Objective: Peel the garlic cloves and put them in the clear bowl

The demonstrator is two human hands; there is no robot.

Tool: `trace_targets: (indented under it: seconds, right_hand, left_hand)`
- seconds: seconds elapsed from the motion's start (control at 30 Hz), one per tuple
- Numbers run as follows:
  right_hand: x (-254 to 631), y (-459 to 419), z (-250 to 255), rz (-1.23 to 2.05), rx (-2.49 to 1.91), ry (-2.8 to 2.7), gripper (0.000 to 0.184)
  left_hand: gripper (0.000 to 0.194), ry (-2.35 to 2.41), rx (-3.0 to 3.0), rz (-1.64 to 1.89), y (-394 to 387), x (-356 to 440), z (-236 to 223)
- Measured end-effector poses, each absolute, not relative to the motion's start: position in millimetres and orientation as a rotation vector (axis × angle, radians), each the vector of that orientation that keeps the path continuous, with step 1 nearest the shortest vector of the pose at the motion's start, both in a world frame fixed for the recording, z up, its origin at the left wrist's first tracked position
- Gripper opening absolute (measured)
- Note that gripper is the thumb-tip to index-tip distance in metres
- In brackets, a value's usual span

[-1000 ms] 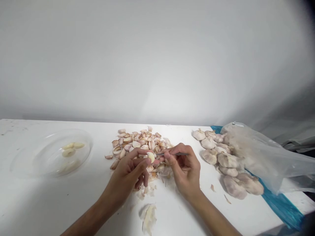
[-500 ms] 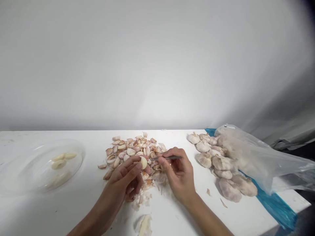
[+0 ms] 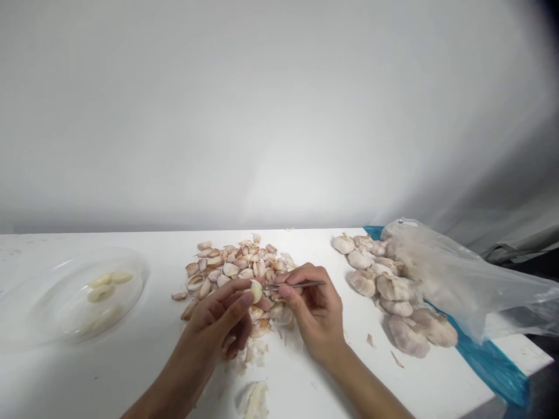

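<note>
Between the thumb and fingers of my left hand (image 3: 229, 317) is a pale peeled garlic clove (image 3: 256, 291). My right hand (image 3: 315, 308) grips a thin metal tool (image 3: 301, 284) like a slim blade or tweezers; its exact kind is too small to tell. The tool's tip points left and meets, or nearly meets, the clove's right side. Just beyond both hands spreads a heap of unpeeled garlic cloves (image 3: 231, 269). Papery garlic skins (image 3: 257, 350) lie below and between my hands.
On the left, a clear plastic plate (image 3: 135, 291) bears several peeled cloves (image 3: 102, 291). Whole garlic bulbs (image 3: 395, 288) sit at the right beside a translucent plastic bag (image 3: 458, 279) and a blue plastic strip (image 3: 493, 364). A grey wall (image 3: 262, 116) rises behind the white table (image 3: 152, 372).
The tool's tip has come left to the clove, and its shaft lies slightly lower. Both hands stay nearly in place. The view has shifted slightly.
</note>
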State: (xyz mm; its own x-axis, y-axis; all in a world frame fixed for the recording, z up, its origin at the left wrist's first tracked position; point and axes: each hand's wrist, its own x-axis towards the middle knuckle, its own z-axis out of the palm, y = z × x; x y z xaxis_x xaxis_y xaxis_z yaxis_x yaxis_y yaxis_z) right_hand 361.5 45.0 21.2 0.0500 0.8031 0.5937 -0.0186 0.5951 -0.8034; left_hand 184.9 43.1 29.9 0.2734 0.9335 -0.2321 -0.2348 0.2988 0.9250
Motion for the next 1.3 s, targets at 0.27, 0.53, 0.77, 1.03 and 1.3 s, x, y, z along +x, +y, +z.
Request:
trace_targets:
  seconds: [0.27,0.53,0.77,1.03,1.3]
  right_hand:
    - [359.7,44.8,26.5,0.846,-0.707,-1.327,0.010]
    - [360.2,45.8,25.8,0.874,-0.697,-1.339,0.011]
    - [361.6,45.2,21.8,0.827,-0.717,-1.363,0.014]
    - [362.8,44.6,18.4,0.756,-0.734,-1.381,0.013]
    - [362.2,46.7,18.4,0.715,-0.740,-1.331,0.014]
  left_hand:
    - [0.040,0.950,0.919,0.946,41.4,184.3,31.6]
    - [0.039,0.970,0.942,0.939,41.9,184.4,30.8]
    - [0.045,0.968,0.957,0.924,43.6,182.9,27.2]
    - [0.048,0.980,0.962,0.916,44.5,183.7,26.7]
    - [0.049,0.973,0.940,0.927,42.3,185.5,30.0]
